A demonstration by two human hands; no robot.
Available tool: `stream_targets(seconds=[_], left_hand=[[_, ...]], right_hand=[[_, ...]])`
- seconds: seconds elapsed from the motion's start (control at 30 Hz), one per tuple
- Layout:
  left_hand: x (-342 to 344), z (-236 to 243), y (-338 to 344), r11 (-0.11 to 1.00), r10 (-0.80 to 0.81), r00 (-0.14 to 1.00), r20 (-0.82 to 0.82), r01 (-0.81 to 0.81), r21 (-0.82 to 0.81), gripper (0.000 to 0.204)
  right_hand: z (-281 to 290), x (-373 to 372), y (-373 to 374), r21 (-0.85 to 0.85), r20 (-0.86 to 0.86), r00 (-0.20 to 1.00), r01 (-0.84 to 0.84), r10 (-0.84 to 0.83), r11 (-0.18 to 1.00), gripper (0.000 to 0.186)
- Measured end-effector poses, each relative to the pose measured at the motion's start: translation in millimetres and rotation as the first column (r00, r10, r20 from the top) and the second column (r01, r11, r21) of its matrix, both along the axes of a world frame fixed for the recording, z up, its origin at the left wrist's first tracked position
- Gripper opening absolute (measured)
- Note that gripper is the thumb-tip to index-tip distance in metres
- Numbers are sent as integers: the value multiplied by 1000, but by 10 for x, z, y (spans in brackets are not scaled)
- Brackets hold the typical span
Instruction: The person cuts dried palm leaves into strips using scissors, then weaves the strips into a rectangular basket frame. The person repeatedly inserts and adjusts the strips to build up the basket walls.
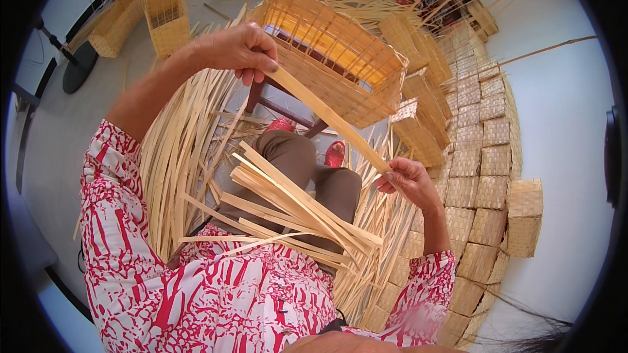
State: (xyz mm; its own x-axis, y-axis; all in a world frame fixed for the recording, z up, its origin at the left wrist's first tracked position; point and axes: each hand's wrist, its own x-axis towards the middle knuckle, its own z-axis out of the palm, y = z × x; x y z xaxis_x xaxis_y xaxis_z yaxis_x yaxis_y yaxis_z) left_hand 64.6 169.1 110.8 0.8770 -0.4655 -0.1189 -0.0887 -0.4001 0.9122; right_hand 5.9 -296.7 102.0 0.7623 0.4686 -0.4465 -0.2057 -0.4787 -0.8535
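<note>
A flat, pale bamboo strip (330, 117) is stretched between my two hands, slanting down from left to right. My left hand (243, 52) pinches its upper end, and my right hand (409, 180) grips the lower end between thumb and fingers. Just beyond the strip, a partly woven basket (333, 46) with long upright stakes rests on a dark wooden stool (261, 101). Across my lap lies a loose bundle of cut strips (294, 206), some of them crossing each other.
Long strips (176, 157) are heaped on the floor to my left, more to my right. Finished woven boxes (481, 157) are stacked in rows along the right wall. Two tall baskets (167, 19) stand at the far left, near a round black stand base (81, 68).
</note>
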Motion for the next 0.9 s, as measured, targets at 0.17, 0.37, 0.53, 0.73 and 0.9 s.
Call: stream_targets(seconds=[0.17, 0.37, 0.53, 0.73, 0.9], left_hand=[[-23, -222, 123, 993, 51, 991, -126, -63, -100, 13], [9, -294, 208, 994, 104, 994, 26, -103, -42, 14], [414, -190, 489, 822, 564, 705, 430, -432, -372, 15], [629, 233, 496, 793, 529, 746, 405, -265, -549, 28], [485, 466, 283, 902, 374, 769, 518, -172, -396, 44]], right_hand=[[-46, -1, 90, -30, 0, 999, -36, 36, 999, 16], [-104, 21, 251, -250, 342, 917, -123, 206, 961, 11], [-82, 128, 369, -116, 838, 546, 148, 17, 982, 14], [-122, 284, 496, 693, 434, 410, 417, -802, 588, 17], [-574, 834, 312, 728, 158, 508, 519, -847, 448, 16]])
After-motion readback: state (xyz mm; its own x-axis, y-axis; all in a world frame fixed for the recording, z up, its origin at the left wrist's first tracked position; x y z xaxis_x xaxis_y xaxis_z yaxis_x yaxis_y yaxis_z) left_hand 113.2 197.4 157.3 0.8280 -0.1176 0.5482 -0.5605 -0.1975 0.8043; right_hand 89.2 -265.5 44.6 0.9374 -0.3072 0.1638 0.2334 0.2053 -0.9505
